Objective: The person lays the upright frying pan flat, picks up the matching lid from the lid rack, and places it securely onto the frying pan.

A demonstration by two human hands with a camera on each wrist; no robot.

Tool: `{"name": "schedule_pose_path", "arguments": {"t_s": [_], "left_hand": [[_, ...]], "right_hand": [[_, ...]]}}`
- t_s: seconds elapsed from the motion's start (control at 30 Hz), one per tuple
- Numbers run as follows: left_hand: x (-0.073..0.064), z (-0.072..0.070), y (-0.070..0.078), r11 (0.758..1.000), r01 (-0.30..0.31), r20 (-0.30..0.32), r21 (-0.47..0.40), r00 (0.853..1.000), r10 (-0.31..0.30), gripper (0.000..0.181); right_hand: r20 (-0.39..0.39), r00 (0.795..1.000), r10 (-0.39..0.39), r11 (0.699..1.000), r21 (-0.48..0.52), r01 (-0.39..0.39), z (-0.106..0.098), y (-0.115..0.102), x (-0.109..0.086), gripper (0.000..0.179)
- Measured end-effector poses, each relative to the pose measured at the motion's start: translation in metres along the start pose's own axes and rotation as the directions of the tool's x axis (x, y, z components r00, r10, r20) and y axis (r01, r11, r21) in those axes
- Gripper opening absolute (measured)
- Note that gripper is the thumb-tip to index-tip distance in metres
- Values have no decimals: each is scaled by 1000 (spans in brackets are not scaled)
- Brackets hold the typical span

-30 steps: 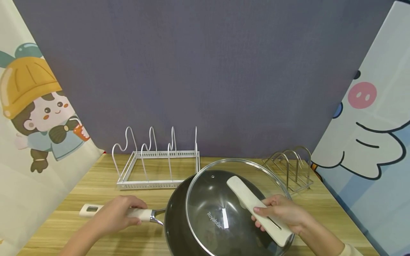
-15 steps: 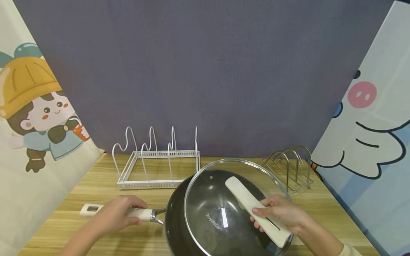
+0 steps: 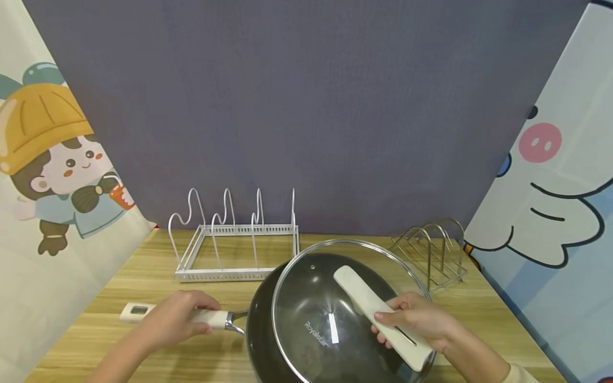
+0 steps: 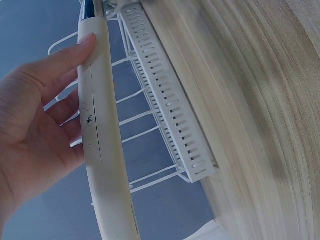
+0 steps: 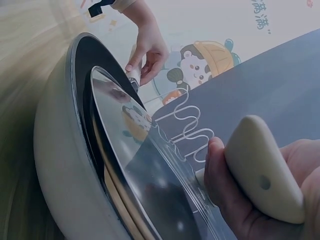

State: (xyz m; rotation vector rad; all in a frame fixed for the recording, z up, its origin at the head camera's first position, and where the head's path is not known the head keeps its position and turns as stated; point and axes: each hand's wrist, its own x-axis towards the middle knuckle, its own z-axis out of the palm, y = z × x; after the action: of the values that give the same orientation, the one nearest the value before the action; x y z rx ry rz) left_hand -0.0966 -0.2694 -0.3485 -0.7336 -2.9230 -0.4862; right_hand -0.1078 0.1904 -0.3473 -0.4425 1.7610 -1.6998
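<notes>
A deep frying pan (image 3: 261, 330), dark inside and cream outside, stands at the front of the table. My left hand (image 3: 174, 318) grips its long cream handle (image 3: 210, 319), the thumb along one side in the left wrist view. With my right hand (image 3: 421, 319) I hold the bar-shaped cream grip (image 3: 366, 298) of a steel-rimmed glass lid (image 3: 311, 298), fingers wrapped round it. The lid overlaps the pan, its far right part reaching past the pan's rim. In the right wrist view, the lid (image 5: 145, 160) sits at the pan's opening (image 5: 60, 145), slightly tilted against it.
Behind the pan's handle stands a white wire rack (image 3: 215, 275) with several upright loops. A smaller metal rack (image 3: 431, 260) is at the back right, partly seen through the lid's edge. A dark grey panel (image 3: 306, 117) closes off the wooden table's (image 3: 115, 282) back.
The lid has slid slightly left over the pan along with my right hand. My left hand and the pan have stayed in place.
</notes>
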Motion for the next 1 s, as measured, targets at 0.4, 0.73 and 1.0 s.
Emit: {"name": "schedule_pose_path", "arguments": {"t_s": [0.4, 0.73, 1.0], "left_hand": [[0, 1, 0, 1000, -6, 0, 0, 1000, 6, 29], [1, 1, 0, 1000, -7, 12, -10, 1000, 8, 28], [1, 1, 0, 1000, -17, 3, -6, 1000, 17, 29]], "right_hand": [[16, 1000, 8, 1000, 17, -8, 3, 4, 2, 30], [22, 1000, 10, 999, 44, -11, 5, 7, 3, 23], [40, 999, 1, 998, 65, -3, 6, 8, 5, 18]]}}
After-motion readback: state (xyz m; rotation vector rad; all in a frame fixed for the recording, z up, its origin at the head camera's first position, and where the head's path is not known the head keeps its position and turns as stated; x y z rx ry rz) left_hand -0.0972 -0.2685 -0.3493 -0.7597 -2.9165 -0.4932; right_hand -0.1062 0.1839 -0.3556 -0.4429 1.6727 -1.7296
